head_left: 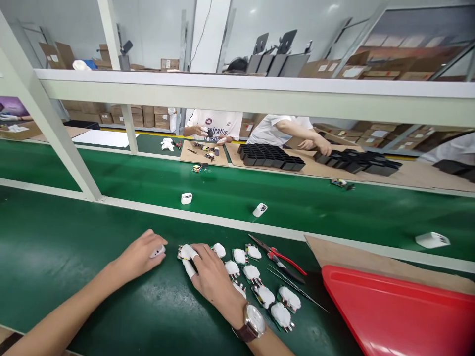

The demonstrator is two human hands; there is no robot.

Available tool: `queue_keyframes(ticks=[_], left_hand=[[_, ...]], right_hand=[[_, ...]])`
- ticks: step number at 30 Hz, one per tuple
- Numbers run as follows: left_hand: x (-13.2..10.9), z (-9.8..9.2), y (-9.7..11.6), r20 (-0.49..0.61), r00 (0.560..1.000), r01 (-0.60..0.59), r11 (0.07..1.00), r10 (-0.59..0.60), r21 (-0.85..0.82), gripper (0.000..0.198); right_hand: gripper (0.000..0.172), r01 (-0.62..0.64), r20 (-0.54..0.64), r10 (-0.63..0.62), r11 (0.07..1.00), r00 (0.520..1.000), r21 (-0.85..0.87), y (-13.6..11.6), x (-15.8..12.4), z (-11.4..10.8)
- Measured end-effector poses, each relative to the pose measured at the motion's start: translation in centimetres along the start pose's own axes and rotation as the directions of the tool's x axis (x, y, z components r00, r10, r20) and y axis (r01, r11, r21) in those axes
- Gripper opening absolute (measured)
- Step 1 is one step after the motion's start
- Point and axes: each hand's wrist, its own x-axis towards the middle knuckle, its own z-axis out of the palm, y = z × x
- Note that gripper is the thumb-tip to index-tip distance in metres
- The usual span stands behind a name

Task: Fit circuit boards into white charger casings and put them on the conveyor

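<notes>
My left hand [143,253] is closed around a small white plastic housing [157,251], whose end face with dark slots points right. To its right, my right hand [213,277], with white finger cots on thumb and forefinger and a wristwatch on the wrist, grips a small circuit board [180,251] topped with a white lump. Beside and partly under that hand, several similar white-topped circuit boards [264,295] lie on the green bench [122,316]. Red-handled pliers [276,256] and metal tweezers [297,287] rest just right of them.
A red plastic bin [401,306] and brown cardboard [386,262] occupy the right side. Beyond a pale rail, white housings [260,210] sit on a green conveyor [148,173]. A shelf beam [237,94] crosses above. Across stand co-workers near black trays [270,155].
</notes>
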Motion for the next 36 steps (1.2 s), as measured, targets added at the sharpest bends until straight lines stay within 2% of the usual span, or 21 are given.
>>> queue_keyframes(ticks=[1,4,5,6,8,10,11,12,14,17,19,21,23,25,29,36], left_hand=[[0.5,0.8,0.6,0.031,1.000,-0.005,1.000,0.006,-0.025,0.036],[0.5,1.8,0.8,0.117,0.992,0.054,0.986,-0.035,-0.160,0.082],[0.2,1.9,0.6,0.145,0.988,0.080,0.972,-0.049,-0.221,0.092],[-0.1,1.9,0.3,0.167,0.984,0.106,0.955,-0.061,-0.276,0.093],[-0.7,2.2,0.0,0.171,0.982,0.137,0.928,-0.081,-0.347,0.075],[-0.9,2.6,0.0,0.127,0.988,0.128,0.924,-0.087,-0.361,0.051],[-1.0,2.9,0.1,0.101,0.991,0.121,0.928,-0.091,-0.353,0.046],[-0.9,3.1,0.2,0.076,0.992,0.120,0.934,-0.100,-0.337,0.046],[-0.8,3.3,0.4,0.045,0.992,0.127,0.946,-0.119,-0.297,0.061],[-0.8,2.9,0.5,0.074,0.993,0.107,0.947,-0.089,-0.303,0.085],[-0.9,2.6,0.6,0.143,0.989,0.088,0.930,-0.039,-0.358,0.079],[-0.9,2.8,0.9,0.203,0.979,0.109,0.913,-0.029,-0.393,0.056],[-0.9,3.4,1.3,0.199,0.979,0.124,0.919,-0.051,-0.374,0.039],[-0.9,4.3,1.6,0.111,0.992,0.086,0.947,-0.054,-0.309,0.038],[-0.9,5.3,2.0,-0.050,0.998,-0.055,0.983,0.046,-0.175,0.037],[-0.8,5.2,1.9,-0.040,0.990,-0.137,0.988,0.134,-0.071,0.043]], right_hand=[[0.037,0.010,-0.057,-0.008,0.999,0.998,0.046,0.1,-0.2,-0.3],[0.038,0.043,-0.205,-0.005,0.983,0.979,0.178,0.1,-0.7,-1.2],[0.040,0.042,-0.222,0.004,0.978,0.975,0.202,0.0,-0.8,-1.4],[0.041,0.040,-0.230,0.012,0.975,0.973,0.220,-0.2,-0.8,-1.7],[0.042,0.052,-0.240,0.008,0.968,0.971,0.245,-0.8,-0.6,-2.0],[0.042,0.080,-0.242,-0.017,0.964,0.970,0.253,-1.4,-0.3,-2.1],[0.043,0.091,-0.243,-0.029,0.964,0.970,0.252,-1.6,-0.1,-2.2],[0.044,0.095,-0.245,-0.033,0.964,0.969,0.249,-1.7,0.0,-2.2],[0.047,0.092,-0.263,-0.023,0.963,0.965,0.252,-1.6,0.1,-2.3],[0.050,0.075,-0.289,0.008,0.959,0.957,0.273,-1.0,-0.1,-2.3],[0.052,0.061,-0.281,0.023,0.956,0.959,0.288,-0.8,-0.2,-2.3],[0.053,0.052,-0.274,0.034,0.952,0.961,0.302,-0.9,-0.4,-2.2],[0.053,0.056,-0.266,0.035,0.944,0.963,0.325,-1.1,-0.6,-2.2],[0.053,0.068,-0.249,0.023,0.934,0.968,0.350,-1.5,-0.8,-2.1],[0.050,0.065,-0.184,-0.004,0.943,0.983,0.327,-1.8,-1.2,-2.0],[0.030,0.131,-0.150,-0.100,0.968,0.984,0.213,-1.5,-2.1,-1.5]])
